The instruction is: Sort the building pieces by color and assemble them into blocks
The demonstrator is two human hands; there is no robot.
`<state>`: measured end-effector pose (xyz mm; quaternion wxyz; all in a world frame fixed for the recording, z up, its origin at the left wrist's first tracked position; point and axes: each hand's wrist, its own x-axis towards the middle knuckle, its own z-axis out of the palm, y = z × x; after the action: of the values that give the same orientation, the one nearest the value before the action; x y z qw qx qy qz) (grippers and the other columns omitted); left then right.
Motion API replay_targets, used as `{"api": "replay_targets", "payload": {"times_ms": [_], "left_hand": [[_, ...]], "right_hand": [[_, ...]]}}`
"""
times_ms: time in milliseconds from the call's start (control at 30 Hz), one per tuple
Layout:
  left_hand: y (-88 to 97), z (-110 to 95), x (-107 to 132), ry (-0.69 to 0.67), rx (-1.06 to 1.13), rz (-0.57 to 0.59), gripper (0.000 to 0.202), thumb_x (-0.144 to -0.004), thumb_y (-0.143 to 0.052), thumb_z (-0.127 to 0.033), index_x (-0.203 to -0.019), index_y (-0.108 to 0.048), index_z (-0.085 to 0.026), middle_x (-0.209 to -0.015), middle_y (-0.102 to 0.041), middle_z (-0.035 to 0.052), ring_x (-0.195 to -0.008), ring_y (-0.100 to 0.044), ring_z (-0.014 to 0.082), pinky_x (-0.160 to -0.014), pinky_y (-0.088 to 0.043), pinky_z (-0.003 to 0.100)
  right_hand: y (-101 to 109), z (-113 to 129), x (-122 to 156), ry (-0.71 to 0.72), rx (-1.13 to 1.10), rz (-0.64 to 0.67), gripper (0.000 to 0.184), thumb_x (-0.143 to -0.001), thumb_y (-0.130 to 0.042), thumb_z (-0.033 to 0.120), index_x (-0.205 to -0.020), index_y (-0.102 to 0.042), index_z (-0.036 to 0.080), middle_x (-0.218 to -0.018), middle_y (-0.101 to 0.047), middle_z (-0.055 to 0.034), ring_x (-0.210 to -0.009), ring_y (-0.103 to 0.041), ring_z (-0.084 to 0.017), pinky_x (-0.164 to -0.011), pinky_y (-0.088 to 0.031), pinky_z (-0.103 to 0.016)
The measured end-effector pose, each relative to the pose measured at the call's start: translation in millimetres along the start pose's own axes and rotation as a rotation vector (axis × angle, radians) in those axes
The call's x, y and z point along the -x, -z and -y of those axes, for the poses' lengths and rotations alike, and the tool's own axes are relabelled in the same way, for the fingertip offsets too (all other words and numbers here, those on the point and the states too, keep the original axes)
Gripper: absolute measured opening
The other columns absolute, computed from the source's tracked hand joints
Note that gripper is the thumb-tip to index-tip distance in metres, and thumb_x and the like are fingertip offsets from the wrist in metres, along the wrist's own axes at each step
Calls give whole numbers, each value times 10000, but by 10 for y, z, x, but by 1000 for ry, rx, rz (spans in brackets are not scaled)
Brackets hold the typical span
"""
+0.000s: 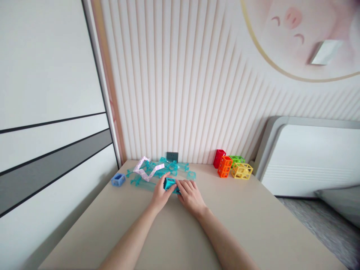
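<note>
Counter (253, 225): back edge against the ribbed wall at 12 o'clock, right edge falling away at 4 o'clock, bare surface from centre toward 6 o'clock. Left hand (160, 195) and right hand (191, 195): fingers curled, gripping one teal block (169, 183) from either side at centre. Teal pieces (171, 167) and pink zigzag strip (146, 170) lie just beyond at 11 o'clock. Blue cube (118, 179) at 10 o'clock. Coloured cubes (233, 167) at 1 o'clock, well apart.
</note>
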<state>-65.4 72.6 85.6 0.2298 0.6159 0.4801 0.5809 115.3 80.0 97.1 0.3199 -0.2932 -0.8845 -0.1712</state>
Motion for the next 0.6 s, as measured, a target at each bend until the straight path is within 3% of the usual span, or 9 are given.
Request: {"api": "replay_targets", "payload": {"times_ms": [133,267,333,467,600], "left_hand": [[60,-8,-54,79,102,-21,448,-830,-671,-538,-1124,-657,-201,-1144,-717,107,-1071,-677,279,-950,-530,429],[122,-16,-67,87,119,-127,389,-932,-548,-513,-1134,-627,-191,-1100,-715,105,-958,-705,241,-830,-572,378],[146,10,-61,-23,-12,-133,322,-921,-586,-451,-1118,-626,-200,-1116,-695,102,-1019,-683,249,-892,-558,399],[131,131,-39,-297,-488,14,264,-904,-608,-247,-1167,-608,-220,-1153,-646,92,-1113,-642,234,-983,-527,391],[95,231,-44,-287,-670,68,247,-853,-628,-121,-1070,-658,-234,-1172,-625,82,-1100,-641,254,-960,-539,411]], "right_hand": [[5,-20,19,-56,-45,-31,568,-961,-539,190,-1509,-394,162,-1259,-663,-151,-1166,-583,-295,-976,-502,-452],[-30,-141,91,-316,-165,-194,502,-1008,-482,298,-1490,-394,189,-1302,-627,-174,-1186,-597,-303,-973,-529,-464],[-57,-227,139,-499,-279,-287,468,-1010,-473,373,-1440,-434,192,-1284,-627,-178,-1165,-615,-307,-959,-538,-485],[-59,-367,179,-900,-643,-466,507,-939,-553,513,-1322,-467,193,-1168,-664,-154,-1026,-677,-278,-842,-591,-447],[3,-389,135,-1021,-962,-557,539,-826,-699,536,-1192,-452,226,-1007,-688,-82,-914,-701,-239,-731,-602,-365]]}}
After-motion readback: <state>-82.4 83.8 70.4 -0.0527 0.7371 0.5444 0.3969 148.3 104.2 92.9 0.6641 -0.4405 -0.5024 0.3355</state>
